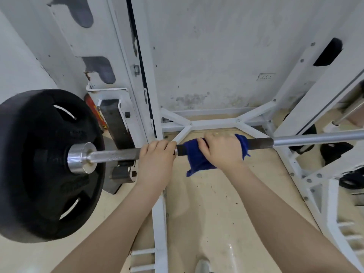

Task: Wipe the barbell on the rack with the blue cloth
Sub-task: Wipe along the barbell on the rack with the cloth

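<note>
Both my hands on a racked barbell, the right one wiping it with a blue cloth.

A white rack [137, 75] fills the view, its frame standing on a pale floor [216, 203]. The barbell [315, 139] lies across it from side to side, a black weight plate [39, 164] on its left end. My left hand [155, 162] curls bare around the steel just right of the plate, its grip closed on the bar, probably to stop it rolling. Just beside it, my right hand [222, 152] closes over the blue cloth [197, 160], which wraps the bar's dark section with a corner hanging below, so the fabric likely rubs all round.
</note>
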{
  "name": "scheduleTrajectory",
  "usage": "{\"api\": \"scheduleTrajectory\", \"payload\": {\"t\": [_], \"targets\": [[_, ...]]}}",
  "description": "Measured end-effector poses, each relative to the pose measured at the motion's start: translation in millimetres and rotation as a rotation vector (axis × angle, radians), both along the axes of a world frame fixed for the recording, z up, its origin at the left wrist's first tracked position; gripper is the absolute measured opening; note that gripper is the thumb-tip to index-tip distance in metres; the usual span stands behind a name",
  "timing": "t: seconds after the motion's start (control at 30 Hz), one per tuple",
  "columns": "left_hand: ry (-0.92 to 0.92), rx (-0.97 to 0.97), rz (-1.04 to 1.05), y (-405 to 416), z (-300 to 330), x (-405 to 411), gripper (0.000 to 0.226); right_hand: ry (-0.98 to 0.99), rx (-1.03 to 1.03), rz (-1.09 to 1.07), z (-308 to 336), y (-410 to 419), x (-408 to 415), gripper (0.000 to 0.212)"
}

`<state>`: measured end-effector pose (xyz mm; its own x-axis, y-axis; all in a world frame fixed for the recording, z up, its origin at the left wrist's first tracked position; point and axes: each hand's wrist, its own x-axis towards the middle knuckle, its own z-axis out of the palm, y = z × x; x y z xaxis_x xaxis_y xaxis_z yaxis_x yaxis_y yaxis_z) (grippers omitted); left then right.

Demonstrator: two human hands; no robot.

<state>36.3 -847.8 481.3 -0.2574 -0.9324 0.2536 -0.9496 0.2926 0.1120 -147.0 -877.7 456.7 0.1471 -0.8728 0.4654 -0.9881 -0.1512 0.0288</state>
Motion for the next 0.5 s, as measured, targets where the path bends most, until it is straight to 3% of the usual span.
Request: {"api": "scheduleTrajectory", "payload": {"t": [0.07, 0.17, 0.27, 0.37, 0.5], "targets": [[-0.009, -0.004, 0.012, 1.2, 0.5, -0.7, 0.03, -0.066, 0.084, -0.12, 7.8, 1.4, -29.3, 0.041], [0.064, 0.032, 0.052, 4.2, 0.7, -8.3, 0.029, 0.092, 0.138, -0.219, 1.8, 1.6, -28.9, 0.032], [0.119, 0.086, 0.047, 5.1, 5.4, -31.5, 0.036, 0.086, 0.108, -0.122, 3.3, 7.8, -5.9, 0.032], [0.154, 0.094, -0.013, 4.2, 8.2, -60.6, 0.041, 0.047, 0.033, -0.01, 3.8, 4.2, -46.5, 0.035], [0.144, 0.113, -0.024, 5.2, 7.7, -83.6, 0.045, 0.031, 0.124, -0.19, 10.7, 2.5, -115.3, 0.036]]}}
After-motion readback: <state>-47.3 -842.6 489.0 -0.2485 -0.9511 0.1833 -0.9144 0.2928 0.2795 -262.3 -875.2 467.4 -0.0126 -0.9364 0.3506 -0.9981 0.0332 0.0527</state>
